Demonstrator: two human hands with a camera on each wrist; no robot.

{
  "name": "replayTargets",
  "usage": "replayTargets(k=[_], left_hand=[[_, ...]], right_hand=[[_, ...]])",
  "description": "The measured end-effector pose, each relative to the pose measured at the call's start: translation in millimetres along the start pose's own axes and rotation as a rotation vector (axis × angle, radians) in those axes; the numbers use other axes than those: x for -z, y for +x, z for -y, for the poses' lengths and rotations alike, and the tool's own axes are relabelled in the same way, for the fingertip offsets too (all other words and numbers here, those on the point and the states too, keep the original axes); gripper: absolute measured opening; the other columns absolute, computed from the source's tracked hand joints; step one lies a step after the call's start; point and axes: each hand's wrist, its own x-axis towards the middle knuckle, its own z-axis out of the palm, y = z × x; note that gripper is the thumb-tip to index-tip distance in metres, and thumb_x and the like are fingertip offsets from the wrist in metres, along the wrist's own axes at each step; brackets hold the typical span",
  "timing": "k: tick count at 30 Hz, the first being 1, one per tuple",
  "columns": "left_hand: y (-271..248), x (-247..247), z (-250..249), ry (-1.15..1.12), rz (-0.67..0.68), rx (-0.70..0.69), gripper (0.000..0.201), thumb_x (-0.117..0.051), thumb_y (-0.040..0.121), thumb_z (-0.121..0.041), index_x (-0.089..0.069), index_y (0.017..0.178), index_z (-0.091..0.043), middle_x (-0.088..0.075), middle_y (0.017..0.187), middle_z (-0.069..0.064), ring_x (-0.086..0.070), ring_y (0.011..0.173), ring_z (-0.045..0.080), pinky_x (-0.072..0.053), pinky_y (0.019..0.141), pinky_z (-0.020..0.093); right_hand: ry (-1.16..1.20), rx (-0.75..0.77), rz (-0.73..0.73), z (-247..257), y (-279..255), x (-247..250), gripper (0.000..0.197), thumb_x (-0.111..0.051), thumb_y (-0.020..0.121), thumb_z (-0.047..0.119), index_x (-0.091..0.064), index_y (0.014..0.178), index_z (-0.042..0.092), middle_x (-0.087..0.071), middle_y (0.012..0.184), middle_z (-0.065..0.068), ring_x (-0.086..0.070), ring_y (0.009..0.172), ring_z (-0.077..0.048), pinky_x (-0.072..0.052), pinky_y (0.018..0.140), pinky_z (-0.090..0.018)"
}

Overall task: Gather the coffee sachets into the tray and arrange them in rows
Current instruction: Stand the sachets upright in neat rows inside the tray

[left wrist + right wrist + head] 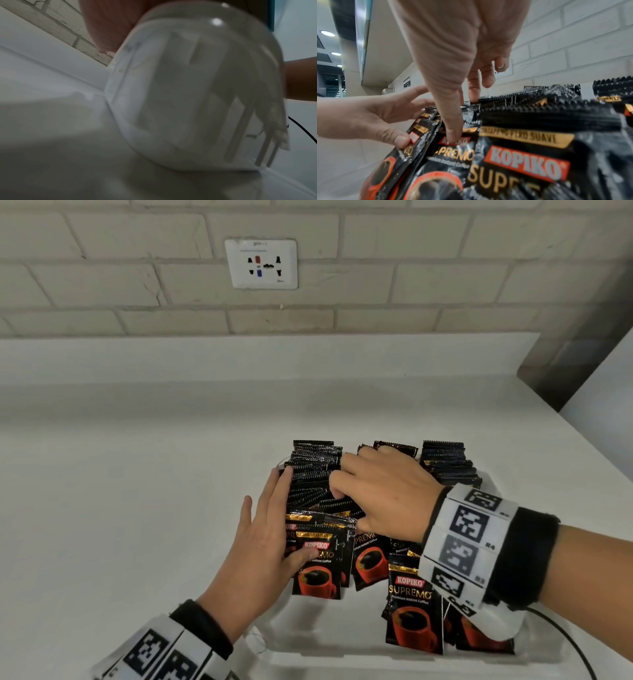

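Black Kopiko coffee sachets (315,474) stand on edge in three rows inside a white tray (308,642). My left hand (267,529) lies flat against the left side of the left row, with its thumb on the front sachet (320,573). My right hand (383,494) reaches over the middle row with spread fingers. In the right wrist view the right hand (462,67) presses its thumb on a front sachet (453,155) and its index tip touches the top edges, while the left hand (376,119) steadies the neighbouring row. The left wrist view shows the tray's (188,94) outer corner, blurred.
The tray sits on a white counter (137,474) under a brick wall with a socket (261,264). The counter's right edge (582,446) runs diagonally close to the tray. A black cable (565,642) trails from my right wrist.
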Motion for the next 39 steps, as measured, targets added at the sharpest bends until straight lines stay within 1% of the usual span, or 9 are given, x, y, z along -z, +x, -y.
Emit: replayTargets(k=[8, 17, 19, 22, 25, 28, 31, 33, 39], left_hand=[[-1, 1, -5, -0.014, 0.006, 0.014, 0.100, -0.072, 0.079, -0.022, 0.007, 0.132, -0.051, -0.011, 0.157, -0.002, -0.013, 0.145, 0.018, -0.006, 0.119, 0.046], [-4, 4, -10, -0.065, -0.024, 0.045, 0.102, -0.075, 0.076, -0.018, 0.002, 0.133, -0.053, -0.022, 0.154, 0.002, -0.023, 0.134, 0.020, -0.025, 0.110, 0.056], [-4, 3, -11, -0.106, -0.050, 0.049, 0.103, -0.076, 0.075, -0.017, 0.002, 0.132, -0.054, -0.023, 0.150, -0.009, -0.025, 0.132, 0.012, -0.025, 0.112, 0.051], [-4, 2, -12, -0.229, -0.081, 0.057, 0.104, -0.074, 0.073, -0.025, 0.006, 0.126, -0.066, -0.011, 0.130, -0.052, -0.028, 0.115, -0.020, -0.028, 0.105, 0.021], [-3, 0, -13, -0.246, -0.061, 0.069, 0.115, -0.075, 0.076, -0.017, 0.016, 0.119, -0.074, -0.003, 0.116, -0.065, -0.023, 0.120, -0.021, -0.029, 0.105, 0.019], [-3, -1, -18, -0.218, -0.025, 0.062, 0.119, -0.074, 0.076, -0.012, 0.019, 0.119, -0.072, -0.007, 0.129, -0.054, -0.027, 0.128, -0.013, -0.030, 0.107, 0.017], [-5, -5, -23, -0.211, -0.015, 0.111, 0.102, -0.071, 0.078, -0.004, 0.003, 0.130, -0.051, -0.007, 0.155, -0.008, -0.017, 0.142, 0.008, -0.023, 0.105, 0.003], [-5, -8, -26, -0.235, -0.028, 0.127, 0.096, -0.069, 0.078, 0.003, -0.004, 0.130, -0.047, -0.003, 0.156, 0.003, -0.009, 0.144, 0.010, -0.016, 0.102, -0.003], [-2, -17, -30, -0.327, -0.056, 0.254, 0.105, -0.073, 0.075, 0.000, 0.003, 0.125, -0.052, -0.013, 0.153, 0.001, -0.017, 0.143, 0.015, -0.026, 0.115, 0.038]], right_hand=[[0.010, -0.025, 0.022, 2, 7, -1, 0.033, -0.064, 0.081, 0.035, -0.049, 0.107, 0.022, -0.062, 0.094, 0.006, -0.048, 0.088, -0.015, -0.024, 0.074, -0.027], [0.108, -0.071, 0.174, 0, 15, 6, 0.037, -0.060, 0.084, 0.041, -0.064, 0.103, 0.010, -0.063, 0.078, -0.002, -0.060, 0.080, -0.023, -0.044, 0.070, -0.030], [0.158, -0.107, 0.160, 1, 16, 6, 0.036, -0.059, 0.086, 0.042, -0.064, 0.101, 0.010, -0.059, 0.073, 0.001, -0.058, 0.077, -0.022, -0.043, 0.068, -0.029], [0.292, -0.163, 0.104, 2, 18, 2, 0.036, -0.059, 0.086, 0.039, -0.063, 0.102, 0.007, -0.067, 0.092, -0.007, -0.062, 0.088, -0.025, -0.044, 0.067, -0.031], [0.469, -0.197, 0.057, 9, 19, 0, 0.034, -0.062, 0.085, 0.036, -0.063, 0.099, 0.005, -0.066, 0.095, -0.010, -0.061, 0.088, -0.025, -0.047, 0.073, -0.032], [0.561, -0.208, 0.030, 18, 17, -1, 0.027, -0.062, 0.085, 0.034, -0.061, 0.097, 0.009, -0.058, 0.086, 0.000, -0.052, 0.076, -0.016, -0.041, 0.067, -0.025], [0.713, -0.270, 0.036, 21, 13, -4, 0.027, -0.062, 0.086, 0.032, -0.060, 0.100, 0.009, -0.055, 0.085, 0.002, -0.055, 0.056, -0.014, -0.038, 0.047, -0.014], [0.834, -0.318, 0.033, 21, 12, -6, 0.024, -0.065, 0.084, 0.032, -0.059, 0.097, 0.012, -0.057, 0.081, 0.004, -0.063, 0.056, -0.020, -0.040, 0.044, -0.012], [1.009, -0.356, 0.011, 20, 3, -2, 0.027, -0.056, 0.090, 0.028, -0.058, 0.113, 0.016, -0.060, 0.091, 0.000, -0.065, 0.093, -0.022, -0.051, 0.089, -0.036]])
